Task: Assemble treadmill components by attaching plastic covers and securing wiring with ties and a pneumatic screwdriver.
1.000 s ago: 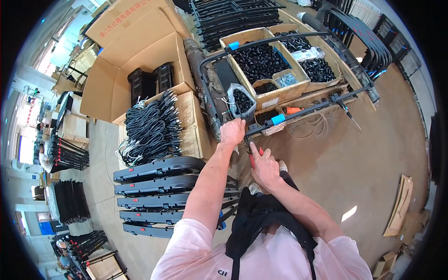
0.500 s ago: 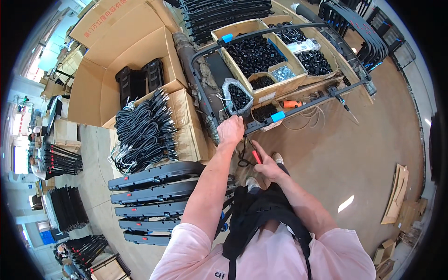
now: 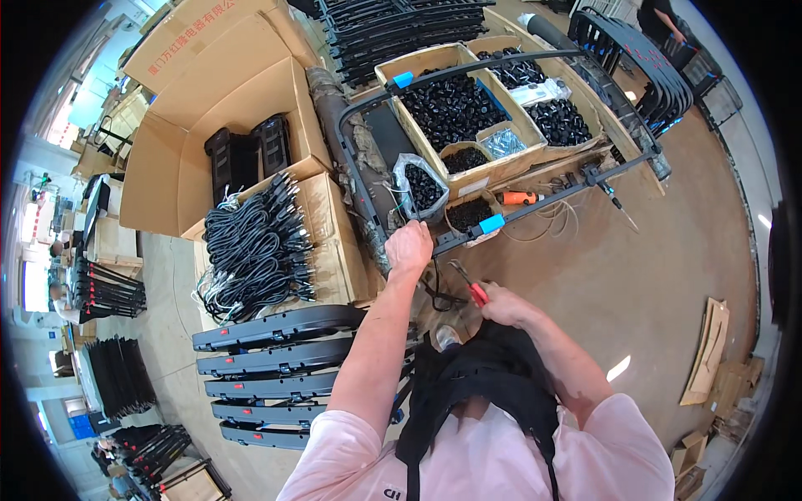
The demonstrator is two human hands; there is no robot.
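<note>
A black rectangular tube frame (image 3: 553, 199) with blue clips (image 3: 491, 224) lies across the bench. My left hand (image 3: 408, 248) is closed around its near left corner. In my right hand (image 3: 506, 305) is a pair of red-handled pliers (image 3: 478, 294), their metal head pointing up and left, apart from the frame. A black cable (image 3: 436, 288) hangs below the frame corner, between my hands. Just beyond my left hand stand a plastic bag of small black parts (image 3: 424, 185) and a box of black screws (image 3: 469, 214).
Beyond the frame is a divided box (image 3: 458, 179) of black knobs and silver screws. An orange-handled tool (image 3: 516, 198) lies beside it. To the left are bundled black cables (image 3: 255, 250), an open carton (image 3: 167, 175) and stacked black housings (image 3: 284, 367). Another person's arm (image 3: 666, 21) shows far right.
My right hand and the pliers have moved right and slightly down, away from the frame corner. My left hand keeps its hold. A person has come into view at the far right.
</note>
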